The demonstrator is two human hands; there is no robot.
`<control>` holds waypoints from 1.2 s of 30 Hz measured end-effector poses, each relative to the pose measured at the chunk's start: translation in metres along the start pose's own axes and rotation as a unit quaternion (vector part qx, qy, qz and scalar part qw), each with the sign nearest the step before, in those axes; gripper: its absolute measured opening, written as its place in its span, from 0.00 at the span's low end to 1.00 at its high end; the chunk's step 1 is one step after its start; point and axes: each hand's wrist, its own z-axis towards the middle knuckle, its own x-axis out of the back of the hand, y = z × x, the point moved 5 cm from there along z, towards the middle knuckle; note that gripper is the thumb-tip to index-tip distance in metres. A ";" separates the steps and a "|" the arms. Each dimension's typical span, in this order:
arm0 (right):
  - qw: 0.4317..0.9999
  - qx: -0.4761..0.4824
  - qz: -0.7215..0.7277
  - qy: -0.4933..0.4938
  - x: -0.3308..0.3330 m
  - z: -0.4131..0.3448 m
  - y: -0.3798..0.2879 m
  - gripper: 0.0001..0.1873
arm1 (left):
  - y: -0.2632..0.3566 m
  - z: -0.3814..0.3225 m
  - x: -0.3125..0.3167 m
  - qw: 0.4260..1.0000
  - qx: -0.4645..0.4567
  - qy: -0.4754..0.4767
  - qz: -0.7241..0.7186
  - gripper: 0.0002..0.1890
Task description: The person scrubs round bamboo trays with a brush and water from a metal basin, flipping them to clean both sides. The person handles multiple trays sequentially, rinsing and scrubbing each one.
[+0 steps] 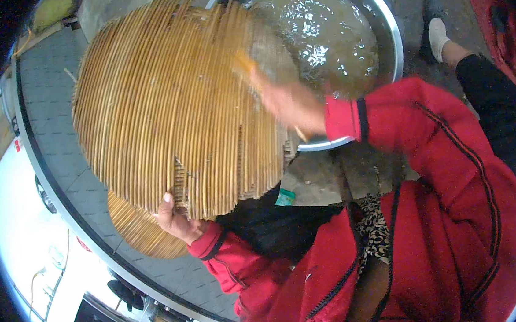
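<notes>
A round mat of thin parallel stalks [156, 101], with a gap near its lower edge, is tilted beside and partly over a metal basin [395, 43]. The basin holds cloudy, rippled water [330, 35]. My left hand [178, 221] grips the mat's lower edge, its thumb on the upper face. Blurred by motion, my right hand [282, 96] is over the mat's right part, near the basin. Something orange-brown shows at its fingers; whether the hand holds it, I cannot tell. A second stalk mat [144, 230] lies partly hidden below the first.
A grey tiled surface with a curved pale rim [52, 179] runs along the left. On the floor lies a small green packet [285, 197]. Red patterned material [499, 29] is at the far right. A dark shoe [429, 12] rests on the floor beyond the basin.
</notes>
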 end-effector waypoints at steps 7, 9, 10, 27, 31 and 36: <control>0.964 -0.247 0.013 -0.096 0.025 0.062 0.106 0.27 | -0.001 0.005 0.011 1.000 0.003 -0.018 0.007 0.33; 0.961 -0.202 -0.181 -0.045 0.051 0.076 0.156 0.26 | 0.000 0.007 -0.002 0.999 -0.010 -0.029 0.026 0.34; 0.954 -0.225 -0.196 -0.033 0.058 0.071 0.177 0.26 | -0.001 0.006 0.005 1.000 -0.005 -0.010 0.025 0.33; 0.980 -0.145 0.067 -0.121 -0.015 -0.019 0.011 0.29 | 0.002 -0.003 0.005 0.999 -0.008 0.019 0.047 0.33; 0.968 -0.234 0.092 -0.017 0.004 0.049 0.073 0.27 | 0.000 0.002 0.000 1.000 0.009 -0.022 0.005 0.33; 0.996 -0.087 0.032 -0.017 -0.014 -0.009 0.026 0.24 | -0.001 -0.004 -0.001 1.000 0.022 -0.006 -0.021 0.33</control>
